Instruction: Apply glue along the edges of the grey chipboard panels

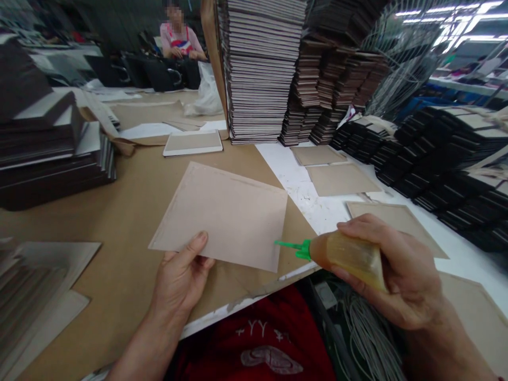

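Note:
My left hand (184, 275) pinches the near edge of a flat beige cardboard sheet (230, 217), thumb on top and fingers beneath. The sheet is tilted a little above the brown table covering. Along its far edge and sides run faint darker streaks. My right hand (397, 270) is wrapped round a soft glue bottle (349, 256) of amber liquid, lying nearly level. Its thin green nozzle (291, 246) points left, with the tip at the right edge of the sheet. Whether the tip touches the sheet I cannot tell.
Tall stacks of boards (264, 69) stand at the back. Dark bundles (436, 153) line the right side, a dark pile (51, 137) the left. Loose beige sheets (343, 179) lie on the white surface at right, more sheets (35, 296) at lower left. A person (180, 39) sits beyond.

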A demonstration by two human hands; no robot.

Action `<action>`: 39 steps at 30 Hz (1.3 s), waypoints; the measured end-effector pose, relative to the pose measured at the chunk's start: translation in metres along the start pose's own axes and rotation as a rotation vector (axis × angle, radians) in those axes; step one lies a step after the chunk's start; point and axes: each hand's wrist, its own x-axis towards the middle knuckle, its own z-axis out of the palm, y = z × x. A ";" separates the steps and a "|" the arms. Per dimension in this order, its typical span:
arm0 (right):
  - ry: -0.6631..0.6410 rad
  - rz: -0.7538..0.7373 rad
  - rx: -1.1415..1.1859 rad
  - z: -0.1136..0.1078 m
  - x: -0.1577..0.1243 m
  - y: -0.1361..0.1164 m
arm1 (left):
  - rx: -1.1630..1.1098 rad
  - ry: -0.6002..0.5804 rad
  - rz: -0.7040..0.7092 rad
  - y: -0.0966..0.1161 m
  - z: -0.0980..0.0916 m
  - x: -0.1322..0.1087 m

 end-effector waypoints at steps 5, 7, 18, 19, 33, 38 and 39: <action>-0.061 -0.022 0.041 0.000 0.004 -0.003 | -0.017 -0.025 0.012 0.000 -0.001 0.000; 0.028 -0.001 -0.051 -0.001 0.005 -0.002 | -0.021 -0.022 0.011 0.001 -0.001 0.000; -0.044 -0.003 0.033 0.004 -0.001 -0.007 | -0.010 0.010 -0.003 0.001 -0.003 0.003; -0.080 -0.017 0.038 0.004 -0.001 -0.007 | -0.008 0.016 -0.003 0.000 -0.003 0.003; 0.119 -0.017 -0.208 -0.011 0.021 0.004 | -0.021 -0.011 -0.001 0.003 -0.002 0.000; -0.061 -0.105 -0.087 -0.014 0.019 -0.002 | -0.023 -0.019 -0.007 0.003 -0.002 -0.001; -0.055 -0.110 -0.069 -0.015 0.019 -0.003 | -0.027 -0.016 -0.010 0.003 -0.002 0.000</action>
